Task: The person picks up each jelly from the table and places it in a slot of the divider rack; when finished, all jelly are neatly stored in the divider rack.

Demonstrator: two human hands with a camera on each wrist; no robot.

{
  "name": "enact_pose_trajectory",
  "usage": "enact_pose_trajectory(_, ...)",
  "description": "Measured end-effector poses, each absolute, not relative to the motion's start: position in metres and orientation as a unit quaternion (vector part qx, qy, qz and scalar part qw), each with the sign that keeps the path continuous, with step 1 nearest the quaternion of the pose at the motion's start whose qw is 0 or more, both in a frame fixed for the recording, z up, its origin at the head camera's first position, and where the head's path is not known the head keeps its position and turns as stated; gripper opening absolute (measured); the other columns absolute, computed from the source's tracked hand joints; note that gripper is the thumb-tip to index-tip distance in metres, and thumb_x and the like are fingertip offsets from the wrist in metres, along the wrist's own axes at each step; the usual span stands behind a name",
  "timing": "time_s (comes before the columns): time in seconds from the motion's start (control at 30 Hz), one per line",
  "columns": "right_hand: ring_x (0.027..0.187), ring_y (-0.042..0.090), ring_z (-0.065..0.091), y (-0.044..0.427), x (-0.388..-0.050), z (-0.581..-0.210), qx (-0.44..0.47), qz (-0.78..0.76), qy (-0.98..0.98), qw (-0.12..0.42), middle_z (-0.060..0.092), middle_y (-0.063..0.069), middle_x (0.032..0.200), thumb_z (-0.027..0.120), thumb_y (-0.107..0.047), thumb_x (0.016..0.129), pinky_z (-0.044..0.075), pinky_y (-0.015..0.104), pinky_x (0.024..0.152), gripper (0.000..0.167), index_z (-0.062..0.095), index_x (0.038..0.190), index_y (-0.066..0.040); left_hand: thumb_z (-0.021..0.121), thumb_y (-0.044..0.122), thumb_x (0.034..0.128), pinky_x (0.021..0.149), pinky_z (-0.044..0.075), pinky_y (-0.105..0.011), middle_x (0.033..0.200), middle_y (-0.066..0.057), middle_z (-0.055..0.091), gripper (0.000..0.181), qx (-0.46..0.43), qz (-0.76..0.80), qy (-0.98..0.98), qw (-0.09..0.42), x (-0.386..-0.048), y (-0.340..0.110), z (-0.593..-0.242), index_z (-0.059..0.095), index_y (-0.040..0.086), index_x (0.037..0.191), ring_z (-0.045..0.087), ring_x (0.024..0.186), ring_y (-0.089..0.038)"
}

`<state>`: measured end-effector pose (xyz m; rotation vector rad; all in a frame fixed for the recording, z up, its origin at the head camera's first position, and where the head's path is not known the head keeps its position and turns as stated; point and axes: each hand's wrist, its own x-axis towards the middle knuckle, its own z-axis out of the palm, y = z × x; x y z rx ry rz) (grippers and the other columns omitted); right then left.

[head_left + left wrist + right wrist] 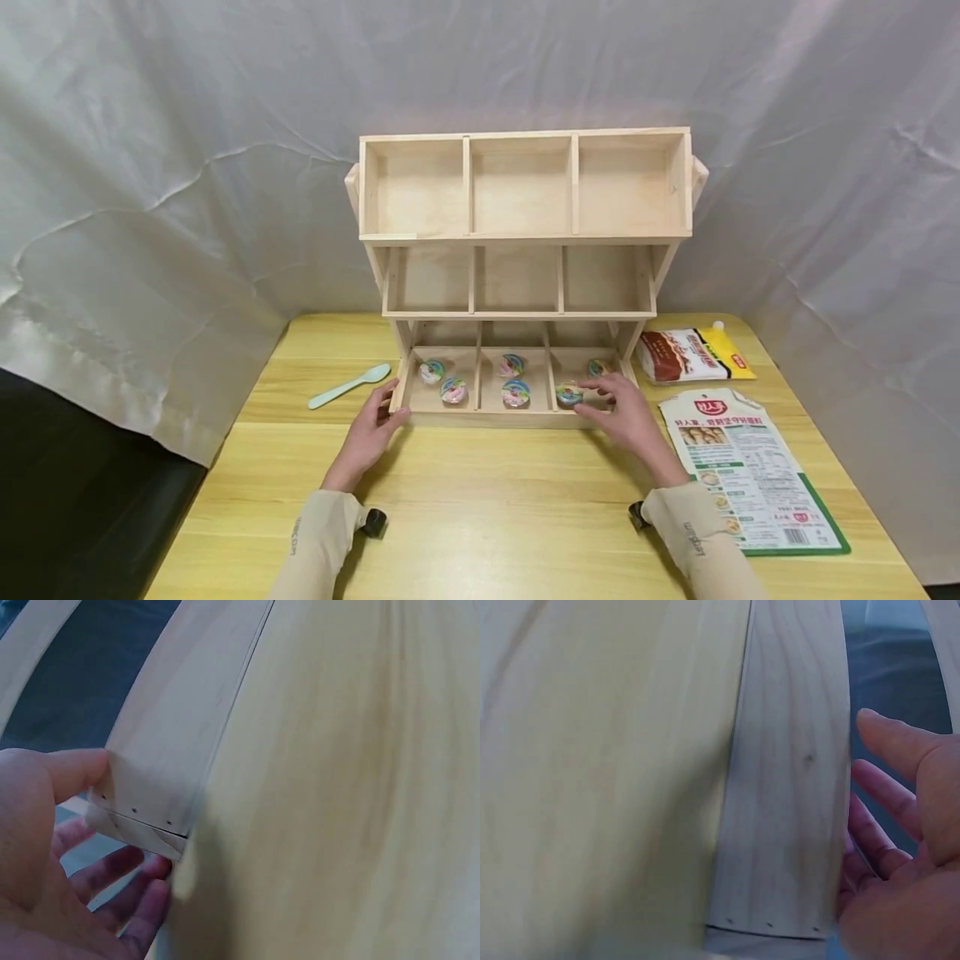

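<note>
A three-tier wooden rack [525, 421] stands on the table, each tier split into three compartments. Small jelly cups with printed lids lie in its bottom tray: two on the left, including a pink one [453, 391], two in the middle [515, 393], two on the right. My left hand [369, 435] holds the tray's front left corner, thumb on the front board's edge and fingers at the end. Over the right compartment, my right hand [621, 410] has thumb and index finger spread beside the front jelly cup [568, 394]. The right wrist view hides that cup behind the front board.
A pale green spoon [349, 386] lies left of the rack. On the right are a brown, white and yellow food packet [693, 354] and a flat white and green printed bag [753, 475]. Grey cloth [225, 208] hangs behind and at both sides.
</note>
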<state>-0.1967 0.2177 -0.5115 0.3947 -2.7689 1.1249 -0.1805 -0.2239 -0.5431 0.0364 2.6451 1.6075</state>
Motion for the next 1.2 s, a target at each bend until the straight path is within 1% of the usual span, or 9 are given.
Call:
enact_pose_trajectory(0.13, 0.109, 0.042, 0.062, 0.227, -0.197, -0.498, 0.141, 0.354, -0.92, 0.091, 0.064, 0.021, 0.127, 0.08, -0.022, 0.092, 0.054, 0.059, 0.092, 0.044, 0.068, 0.131, -0.005, 0.065, 0.03, 0.1037, 0.11, 0.045, -0.061, 0.159, -0.019, 0.041, 0.07, 0.057, 0.433, 0.9, -0.018, -0.178, -0.227, -0.522, 0.031, 0.015, 0.163, 0.052, 0.136, -0.042)
enact_pose_trajectory(0.33, 0.121, 0.042, 0.056, 0.24, -0.185, -0.46, 0.171, 0.317, -0.916, 0.178, 0.062, 0.022, 0.131, 0.082, -0.015, 0.089, 0.046, 0.066, 0.1, 0.05, 0.065, 0.134, -0.004, 0.071, 0.032, 0.0996, 0.113, 0.034, -0.07, 0.166, -0.014, 0.037, 0.075, 0.121, 0.306, 0.936, -0.121, -0.172, -0.236, -0.48, 0.033, 0.023, 0.164, 0.038, 0.147, -0.044)
enact_pose_trajectory(0.47, 0.128, 0.041, 0.052, 0.247, -0.176, -0.44, 0.199, 0.279, -0.909, 0.236, 0.061, 0.018, 0.138, 0.085, -0.01, 0.084, 0.044, 0.062, 0.103, 0.059, 0.064, 0.138, -0.007, 0.077, 0.032, 0.0931, 0.112, 0.037, -0.066, 0.161, -0.013, 0.044, 0.077, 0.175, 0.217, 0.935, -0.218, -0.168, -0.237, -0.459, 0.041, 0.022, 0.16, 0.045, 0.142, -0.041)
enact_pose_trajectory(0.57, 0.131, 0.041, 0.051, 0.253, -0.173, -0.43, 0.231, 0.241, -0.9, 0.281, 0.059, 0.018, 0.142, 0.087, -0.009, 0.08, 0.038, 0.057, 0.114, 0.066, 0.063, 0.141, -0.008, 0.077, 0.036, 0.0903, 0.114, 0.037, -0.061, 0.159, -0.011, 0.047, 0.077, 0.203, 0.152, 0.928, -0.272, -0.166, -0.237, -0.447, 0.044, 0.022, 0.159, 0.046, 0.142, -0.037)
enact_pose_trajectory(0.63, 0.135, 0.041, 0.049, 0.257, -0.172, -0.427, 0.251, 0.215, -0.892, 0.309, 0.057, 0.019, 0.145, 0.084, -0.017, 0.085, 0.03, 0.051, 0.123, 0.064, 0.061, 0.144, -0.01, 0.075, 0.038, 0.0897, 0.117, 0.035, -0.059, 0.16, -0.009, 0.047, 0.076, 0.213, 0.119, 0.924, -0.294, -0.164, -0.237, -0.442, 0.044, 0.024, 0.158, 0.045, 0.143, -0.035)
enact_pose_trajectory(0.73, 0.142, 0.039, 0.044, 0.261, -0.171, -0.426, 0.267, 0.173, -0.886, 0.338, 0.055, 0.019, 0.149, 0.069, -0.042, 0.098, 0.019, 0.043, 0.13, 0.059, 0.058, 0.148, -0.012, 0.069, 0.044, 0.0904, 0.12, 0.03, -0.059, 0.162, -0.006, 0.046, 0.073, 0.221, 0.081, 0.92, -0.312, -0.162, -0.237, -0.437, 0.046, 0.027, 0.158, 0.044, 0.145, -0.033)
enact_pose_trajectory(0.83, 0.148, 0.036, 0.039, 0.263, -0.171, -0.427, 0.27, 0.134, -0.887, 0.35, 0.052, 0.018, 0.153, 0.045, -0.06, 0.106, 0.015, 0.045, 0.131, 0.064, 0.055, 0.15, -0.014, 0.061, 0.05, 0.0927, 0.123, 0.026, -0.058, 0.163, -0.005, 0.045, 0.069, 0.23, 0.052, 0.915, -0.326, -0.161, -0.238, -0.436, 0.047, 0.028, 0.156, 0.043, 0.146, -0.033)
enact_pose_trajectory(0.97, 0.149, 0.037, 0.037, 0.267, -0.172, -0.432, 0.274, 0.095, -0.888, 0.355, 0.05, 0.017, 0.155, 0.037, -0.063, 0.107, 0.012, 0.05, 0.13, 0.068, 0.054, 0.15, -0.014, 0.053, 0.055, 0.0944, 0.125, 0.021, -0.059, 0.163, -0.004, 0.045, 0.067, 0.232, 0.027, 0.912, -0.337, -0.161, -0.241, -0.44, 0.049, 0.028, 0.156, 0.041, 0.149, -0.032)
enact_pose_trajectory(1.2, 0.149, 0.038, 0.036, 0.278, -0.175, -0.444, 0.277, 0.054, -0.891, 0.354, 0.046, 0.013, 0.159, 0.035, -0.066, 0.105, 0.015, 0.057, 0.128, 0.07, 0.053, 0.151, -0.017, 0.055, 0.055, 0.0907, 0.126, 0.018, -0.06, 0.164, -0.003, 0.043, 0.069, 0.227, 0.003, 0.922, -0.314, -0.164, -0.249, -0.452, 0.05, 0.029, 0.155, 0.037, 0.152, -0.031)
